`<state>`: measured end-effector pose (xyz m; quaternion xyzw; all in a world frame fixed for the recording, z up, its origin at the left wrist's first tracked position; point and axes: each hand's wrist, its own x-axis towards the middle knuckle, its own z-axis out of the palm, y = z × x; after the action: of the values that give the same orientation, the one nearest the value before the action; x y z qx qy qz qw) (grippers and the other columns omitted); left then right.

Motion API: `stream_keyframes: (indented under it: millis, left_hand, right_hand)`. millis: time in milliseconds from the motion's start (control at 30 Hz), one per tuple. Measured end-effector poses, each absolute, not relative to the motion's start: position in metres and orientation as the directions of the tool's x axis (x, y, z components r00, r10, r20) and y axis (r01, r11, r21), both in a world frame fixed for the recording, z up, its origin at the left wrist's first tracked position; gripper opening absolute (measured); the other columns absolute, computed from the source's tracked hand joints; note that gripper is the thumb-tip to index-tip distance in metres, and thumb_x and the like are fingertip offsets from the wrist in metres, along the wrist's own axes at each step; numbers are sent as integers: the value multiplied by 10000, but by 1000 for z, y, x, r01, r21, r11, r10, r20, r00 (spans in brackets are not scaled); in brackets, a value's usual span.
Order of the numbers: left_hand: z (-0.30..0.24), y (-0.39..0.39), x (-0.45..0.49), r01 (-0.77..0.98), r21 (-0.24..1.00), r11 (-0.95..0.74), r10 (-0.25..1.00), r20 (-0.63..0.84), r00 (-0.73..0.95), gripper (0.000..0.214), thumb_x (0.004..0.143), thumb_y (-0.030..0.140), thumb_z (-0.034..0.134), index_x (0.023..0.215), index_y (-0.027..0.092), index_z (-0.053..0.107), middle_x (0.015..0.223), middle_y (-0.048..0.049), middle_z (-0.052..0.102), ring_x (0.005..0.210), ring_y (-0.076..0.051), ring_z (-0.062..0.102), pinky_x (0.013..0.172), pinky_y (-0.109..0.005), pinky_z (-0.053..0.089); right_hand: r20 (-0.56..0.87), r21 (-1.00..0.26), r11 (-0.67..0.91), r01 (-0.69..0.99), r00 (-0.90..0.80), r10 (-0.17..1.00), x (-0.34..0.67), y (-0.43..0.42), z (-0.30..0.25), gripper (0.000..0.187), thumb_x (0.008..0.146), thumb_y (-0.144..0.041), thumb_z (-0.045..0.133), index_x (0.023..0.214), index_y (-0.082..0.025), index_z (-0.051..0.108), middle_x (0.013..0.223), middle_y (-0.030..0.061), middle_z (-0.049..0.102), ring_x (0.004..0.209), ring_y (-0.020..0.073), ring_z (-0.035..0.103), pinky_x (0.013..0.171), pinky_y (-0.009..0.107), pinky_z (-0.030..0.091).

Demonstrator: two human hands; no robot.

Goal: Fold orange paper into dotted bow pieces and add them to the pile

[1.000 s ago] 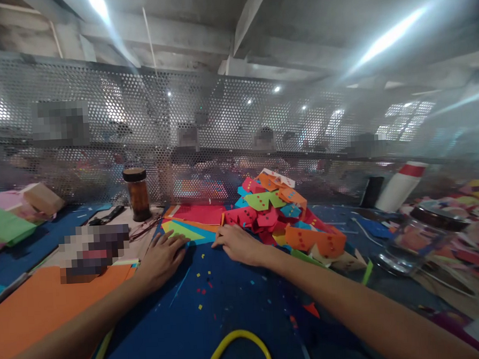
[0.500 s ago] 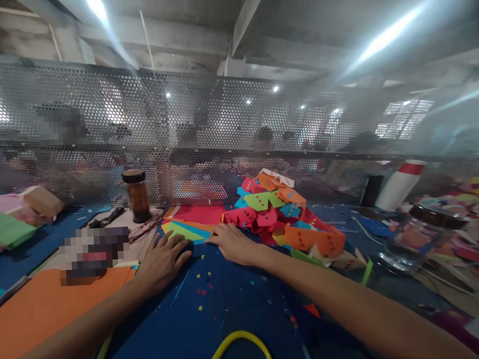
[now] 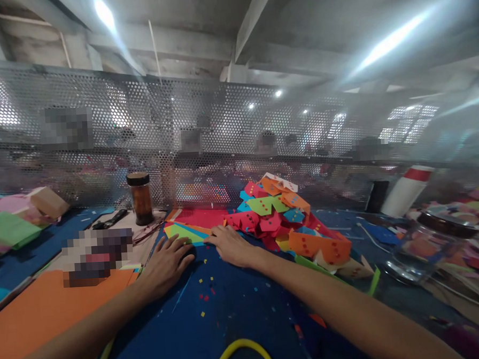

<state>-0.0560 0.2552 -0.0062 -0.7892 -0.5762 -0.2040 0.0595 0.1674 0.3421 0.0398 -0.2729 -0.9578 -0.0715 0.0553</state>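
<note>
1. At lower left of the frame, an orange sheet (image 3: 69,298) lies partly beneath the left forearm.
2. Left of centre, a brown jar (image 3: 141,200) stands upright.
3. Near centre, the left hand (image 3: 169,262) is palm down, fingers spread over the left end of green and blue papers (image 3: 194,235).
4. Mid-frame, the right hand (image 3: 232,246) touches their right end, fingers bent; I cannot tell whether it pinches.
5. Bottom centre shows a yellow loop (image 3: 244,342).
6. Right of centre, a colourful pile (image 3: 271,210) rises.

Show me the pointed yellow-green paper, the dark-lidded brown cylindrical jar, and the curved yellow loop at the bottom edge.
Pointed yellow-green paper (image 3: 191,236): head view, on its uncovered right part.
Dark-lidded brown cylindrical jar (image 3: 141,202): head view, on the middle of its body.
Curved yellow loop (image 3: 243,344): head view, on the top of its arc.
</note>
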Motion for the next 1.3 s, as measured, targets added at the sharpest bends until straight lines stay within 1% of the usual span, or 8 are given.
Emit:
stream_keyframes:
  millis: [200, 400, 567, 733, 867, 1033, 1167, 1300]
  left_hand:
    - [-9, 257, -56, 945, 143, -296, 887, 408, 216, 411, 1016, 449, 430, 1358, 282, 586, 1452, -66, 579, 1380, -314, 445, 1152, -538, 277]
    - [-12, 258, -61, 942, 153, -299, 888, 406, 216, 435, 1017, 457, 417, 1372, 247, 553, 1452, -83, 577, 1392, -304, 435, 1158, -526, 278]
    - [-12, 259, -66, 932, 164, -323, 881, 412, 233, 398, 1016, 442, 415, 1303, 234, 595, 1415, -87, 605, 1365, -304, 464, 1154, -529, 294]
    - [0, 256, -64, 920, 156, -359, 858, 444, 260, 383, 1003, 405, 412, 1233, 187, 627, 1322, -125, 659, 1295, -319, 531, 1116, -525, 354]
    - [14, 243, -60, 910, 145, -389, 832, 479, 280, 370, 984, 422, 434, 1189, 205, 653, 1242, -105, 710, 1270, -330, 551, 1115, -529, 357]
    - [21, 207, -55, 905, 147, -399, 813, 513, 275, 376, 996, 461, 416, 1211, 263, 653, 1252, -58, 717, 1268, -298, 570, 1104, -503, 403]
    - [16, 182, -55, 916, 145, -374, 804, 543, 243, 408, 988, 528, 411, 1165, 270, 675, 1232, -66, 725, 1271, -314, 575, 1063, -505, 465]
    - [7, 172, -56, 919, 150, -364, 783, 584, 214, 386, 996, 506, 410, 1159, 273, 670, 1206, -70, 736, 1236, -329, 609, 1052, -536, 479]
  right_hand:
    - [166, 77, 842, 535, -839, 518, 162, 348, 44, 380, 930, -79, 501, 1231, -226, 680, 1152, 105, 621, 1063, 239, 543, 922, 393, 407]
    - [213, -20, 830, 557, -809, 548, 187, 334, 63, 377, 916, -52, 491, 1203, -201, 684, 1147, 95, 640, 1094, 223, 566, 933, 358, 430]
    - [262, -105, 764, 637, -723, 639, 246, 278, 90, 295, 936, -110, 480, 1153, -193, 662, 1161, 95, 647, 1129, 231, 579, 1009, 392, 427]
    - [264, -167, 649, 743, -600, 755, 312, 209, 102, 167, 965, -211, 493, 1033, -248, 641, 1069, 58, 681, 1026, 226, 627, 944, 384, 463]
    - [182, -188, 547, 816, -518, 836, 350, 175, 97, 152, 995, -282, 481, 1021, -280, 631, 1045, 53, 678, 987, 222, 639, 880, 364, 494]
    - [100, -165, 519, 838, -510, 855, 367, 156, 85, 156, 962, -331, 571, 1084, -260, 638, 1096, 65, 669, 1025, 249, 640, 915, 402, 499]
    - [67, -130, 529, 838, -525, 848, 366, 154, 74, 215, 935, -285, 612, 1139, -222, 631, 1110, 78, 671, 1039, 277, 638, 924, 450, 498]
    - [64, -135, 549, 825, -546, 836, 365, 159, 64, 192, 900, -205, 619, 1091, -197, 612, 1072, 85, 665, 993, 279, 646, 877, 454, 511]
